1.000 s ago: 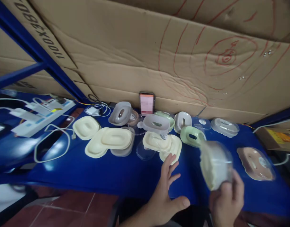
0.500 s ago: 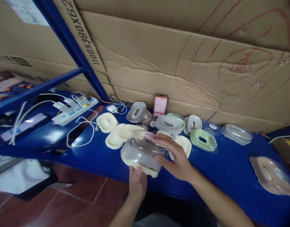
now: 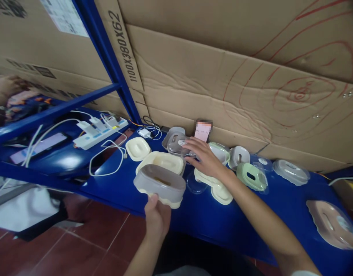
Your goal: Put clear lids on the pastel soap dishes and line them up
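Gray container (image 3: 159, 186) in left hand (image 3: 157, 216), clear cover (image 3: 175, 147) in right hand (image 3: 207, 158).

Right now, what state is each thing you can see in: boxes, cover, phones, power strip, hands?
Held gray box, tilted, uncovered, cream base underneath
Left hand, gripping its lower edge
Clear cover, apart from the held gray box
Right hand, fingers at the clear cover, grip unclear
Green box, slot open
Peach box, covered by clear plastic
Standing phone, timer showing
Flat phone, screen up
Power strip, plugs in
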Demonstrator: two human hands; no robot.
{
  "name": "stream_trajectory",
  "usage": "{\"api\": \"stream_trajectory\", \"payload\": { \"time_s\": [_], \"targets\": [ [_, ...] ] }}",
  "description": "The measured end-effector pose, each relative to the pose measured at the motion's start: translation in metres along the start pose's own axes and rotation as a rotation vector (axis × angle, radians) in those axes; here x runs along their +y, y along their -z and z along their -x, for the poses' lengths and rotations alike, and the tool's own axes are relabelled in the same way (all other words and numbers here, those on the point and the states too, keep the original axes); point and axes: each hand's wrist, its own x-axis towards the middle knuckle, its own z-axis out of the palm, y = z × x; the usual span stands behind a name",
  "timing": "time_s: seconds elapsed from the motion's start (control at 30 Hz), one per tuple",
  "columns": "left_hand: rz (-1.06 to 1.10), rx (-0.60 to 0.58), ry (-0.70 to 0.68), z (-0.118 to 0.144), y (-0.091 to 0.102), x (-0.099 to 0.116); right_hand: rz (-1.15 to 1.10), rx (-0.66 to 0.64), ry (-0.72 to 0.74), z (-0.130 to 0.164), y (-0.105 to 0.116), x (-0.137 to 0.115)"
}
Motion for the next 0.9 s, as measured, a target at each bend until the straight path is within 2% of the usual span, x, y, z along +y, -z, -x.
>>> {"api": "stream_trajectory", "payload": {
  "time_s": [0.1,0.2,0.27,0.33,0.4,0.5,0.6,0.67,0.77,0.9],
  "targets": [
    [0.008,0.037,0.023,0.000,0.009,0.003,0.055,-0.159,0.054,-0.014,0.002,0.018],
    [0.017,0.086,0.038,-0.001,0.017,0.004,0.070,-0.183,0.049,-0.021,0.006,0.028],
    [0.008,0.083,0.043,-0.003,0.019,0.003,0.084,-0.167,0.011,-0.019,0.008,0.024],
    [-0.006,0.061,0.048,-0.006,0.019,0.000,0.092,-0.146,-0.019,-0.011,0.008,0.009],
    [-0.014,0.039,0.058,-0.010,0.019,-0.003,0.043,-0.154,-0.009,0.002,0.006,-0.019],
    [-0.029,0.013,0.095,-0.014,0.024,-0.011,-0.199,-0.223,0.066,0.022,0.000,-0.066],
    [-0.036,-0.017,0.132,-0.019,0.037,-0.022,-0.324,-0.214,0.052,0.035,-0.001,-0.089],
    [-0.044,-0.047,0.120,-0.022,0.047,-0.029,-0.322,-0.138,0.000,0.040,0.006,-0.087],
    [-0.099,-0.134,0.076,-0.023,0.052,-0.037,-0.183,-0.001,-0.034,0.045,0.027,-0.065],
    [-0.165,-0.288,0.051,-0.014,0.036,-0.038,0.208,-0.014,-0.124,0.059,0.056,-0.017]
  ]
}}
